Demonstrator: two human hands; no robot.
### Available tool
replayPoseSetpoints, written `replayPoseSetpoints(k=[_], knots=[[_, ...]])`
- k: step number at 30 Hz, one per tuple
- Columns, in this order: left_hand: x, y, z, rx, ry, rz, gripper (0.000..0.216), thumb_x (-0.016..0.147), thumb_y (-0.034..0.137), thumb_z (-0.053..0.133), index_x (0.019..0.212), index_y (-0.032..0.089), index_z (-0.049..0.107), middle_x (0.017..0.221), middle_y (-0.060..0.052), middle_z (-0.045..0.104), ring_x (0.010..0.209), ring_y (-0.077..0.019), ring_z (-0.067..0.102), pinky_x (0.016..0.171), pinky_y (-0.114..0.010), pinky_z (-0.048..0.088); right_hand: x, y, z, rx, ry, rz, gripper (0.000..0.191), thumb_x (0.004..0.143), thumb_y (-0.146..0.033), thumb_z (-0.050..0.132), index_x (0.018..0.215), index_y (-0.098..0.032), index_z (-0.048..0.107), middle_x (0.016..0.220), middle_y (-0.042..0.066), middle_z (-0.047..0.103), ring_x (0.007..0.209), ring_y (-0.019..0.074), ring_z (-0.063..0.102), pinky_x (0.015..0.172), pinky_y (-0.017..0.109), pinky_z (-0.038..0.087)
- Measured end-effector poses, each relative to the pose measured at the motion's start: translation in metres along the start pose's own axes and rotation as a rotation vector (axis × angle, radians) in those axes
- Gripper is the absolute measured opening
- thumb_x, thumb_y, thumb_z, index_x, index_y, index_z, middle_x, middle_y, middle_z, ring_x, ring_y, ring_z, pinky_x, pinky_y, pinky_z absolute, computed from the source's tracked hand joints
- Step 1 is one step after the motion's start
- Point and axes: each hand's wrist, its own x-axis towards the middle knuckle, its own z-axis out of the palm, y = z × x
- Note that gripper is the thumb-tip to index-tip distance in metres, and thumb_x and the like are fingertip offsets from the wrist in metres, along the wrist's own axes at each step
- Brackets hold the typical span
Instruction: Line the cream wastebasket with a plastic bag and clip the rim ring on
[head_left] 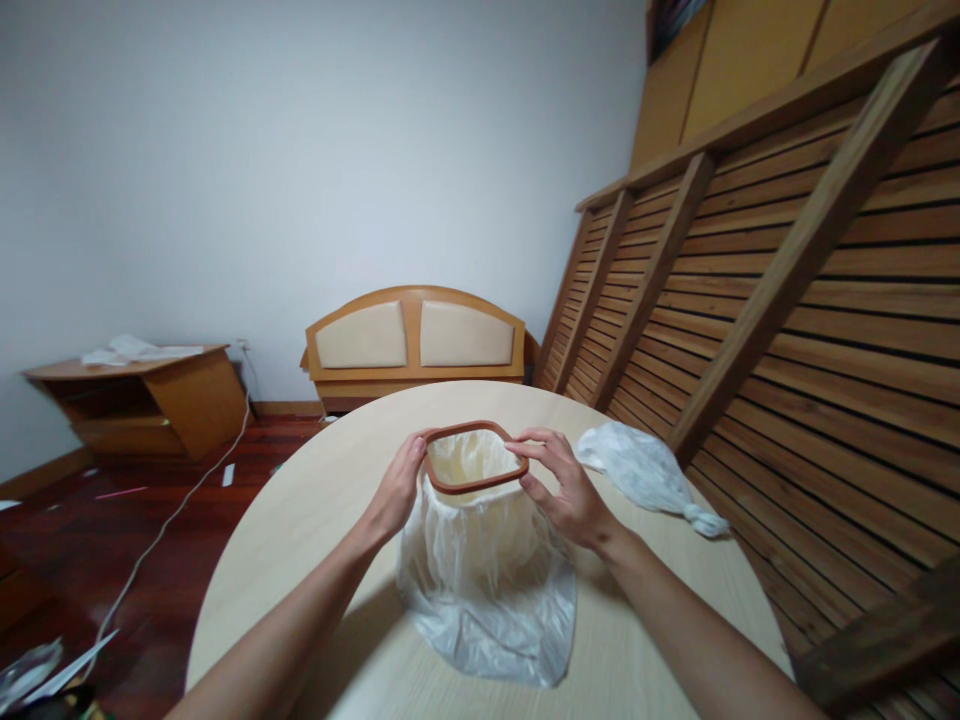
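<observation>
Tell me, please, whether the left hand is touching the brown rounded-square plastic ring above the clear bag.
Touching. The head view shows the left hand gripping the left edge of the brown rounded-square plastic ring, with its thumb pressed on top.

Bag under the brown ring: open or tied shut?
Open: the plastic bag spreads beneath the brown ring, its inside visible; left hand and right hand hold the ring.

Brown ring (474,489) level; translucent bag (487,590) draped through, hanging below.

Thin translucent plastic bag (487,580); matt brown plastic ring (475,485); pale wood-grain table (315,520).
</observation>
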Motion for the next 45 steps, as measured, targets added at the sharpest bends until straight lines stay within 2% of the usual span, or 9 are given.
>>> replayPoseSetpoints(k=[4,9,15,23,35,39,42,45], knots=[[0.0,0.002,0.001,0.005,0.001,0.0,0.044,0.098,0.05,0.041,0.116,0.021,0.068,0.119,-0.009,0.068,0.118,-0.0249,0.058,0.109,-0.037,0.037,0.0,0.001,-0.001,0.002,-0.054,-0.002,0.031,0.097,-0.037,0.053,0.126,-0.028,0.061,0.128,0.01,0.059,0.124,0.0278,0.05,0.105,0.052,0.042],[-0.001,-0.003,0.0,0.017,0.013,-0.004,0.042,0.097,0.049,0.043,0.115,0.018,0.066,0.12,-0.01,0.067,0.12,-0.025,0.056,0.109,-0.037,0.037,-0.002,0.003,-0.002,-0.011,-0.085,-0.01,0.033,0.096,-0.038,0.054,0.126,-0.027,0.06,0.129,0.01,0.058,0.126,0.0282,0.048,0.107,0.052,0.04],[0.0,-0.007,-0.001,0.049,-0.03,0.016,0.046,0.098,0.049,0.039,0.119,0.015,0.061,0.123,-0.012,0.064,0.121,-0.026,0.055,0.108,-0.04,0.037,-0.003,0.007,-0.003,-0.008,-0.121,-0.036,0.034,0.095,-0.04,0.055,0.126,-0.026,0.059,0.129,0.011,0.057,0.126,0.0289,0.047,0.108,0.052,0.039],[0.0,-0.005,-0.001,0.097,-0.032,0.011,0.046,0.098,0.049,0.037,0.118,0.015,0.06,0.12,-0.011,0.065,0.118,-0.0257,0.056,0.106,-0.041,0.04,-0.005,0.011,-0.002,-0.007,-0.136,-0.067,0.04,0.092,-0.042,0.056,0.129,-0.026,0.057,0.133,0.011,0.055,0.128,0.0296,0.046,0.108,0.052,0.038],[0.002,-0.005,-0.002,0.127,-0.038,0.014,0.043,0.096,0.047,0.039,0.118,0.015,0.059,0.121,-0.012,0.065,0.119,-0.0262,0.057,0.108,-0.044,0.039,-0.005,0.012,0.0,-0.002,-0.152,-0.08,0.043,0.093,-0.042,0.058,0.133,-0.027,0.055,0.151,0.011,0.046,0.141,0.0299,0.036,0.113,0.055,0.035],[0.002,-0.008,-0.003,0.15,-0.026,0.016,0.045,0.096,0.047,0.038,0.121,0.015,0.058,0.126,-0.013,0.064,0.123,-0.0263,0.056,0.111,-0.045,0.038,-0.003,0.0,0.001,-0.024,-0.109,-0.153,0.039,0.094,-0.041,0.057,0.131,-0.027,0.057,0.149,0.011,0.047,0.139,0.0294,0.039,0.113,0.054,0.037],[0.002,-0.009,-0.003,0.166,0.0,0.01,0.047,0.097,0.047,0.039,0.128,0.016,0.056,0.133,-0.013,0.061,0.128,-0.0262,0.054,0.113,-0.046,0.036,-0.002,-0.013,0.005,-0.06,-0.071,-0.191,0.032,0.096,-0.035,0.056,0.127,-0.027,0.06,0.141,0.009,0.054,0.137,0.0278,0.041,0.112,0.052,0.039],[0.001,-0.007,-0.005,0.204,-0.004,0.076,0.048,0.098,0.047,0.04,0.131,0.017,0.057,0.138,-0.013,0.059,0.132,-0.026,0.051,0.115,-0.047,0.034,-0.001,-0.024,0.012,-0.107,-0.047,-0.233,0.027,0.097,-0.028,0.056,0.123,-0.027,0.061,0.13,0.008,0.062,0.133,0.0268,0.044,0.108,0.051,0.042]])
